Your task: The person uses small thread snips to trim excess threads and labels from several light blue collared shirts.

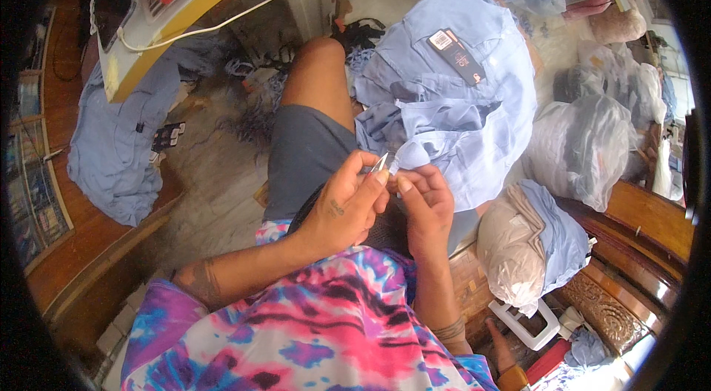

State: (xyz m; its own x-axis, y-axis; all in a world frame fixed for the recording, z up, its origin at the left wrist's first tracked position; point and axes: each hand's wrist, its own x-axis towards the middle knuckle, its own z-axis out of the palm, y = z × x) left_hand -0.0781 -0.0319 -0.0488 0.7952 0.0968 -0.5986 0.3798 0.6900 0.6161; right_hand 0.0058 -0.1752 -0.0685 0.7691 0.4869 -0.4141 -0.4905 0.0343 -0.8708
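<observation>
shirt: short-sleeved tie-dye top in pink, purple, blue and white with dark streaks, filling the lower centre of the frame
shorts: plain grey, knee-length, at the centre of the frame, the hem ending above the bare knee
left hand: bare, no glove or ring in view, with a small dark mark on its back near the thumb
left forearm: bare, with a dark band-like tattoo close to the sleeve edge at lower left
right hand: bare, no ring showing
right wrist: a thin pale band wound around the arm at lower right of centre
</observation>
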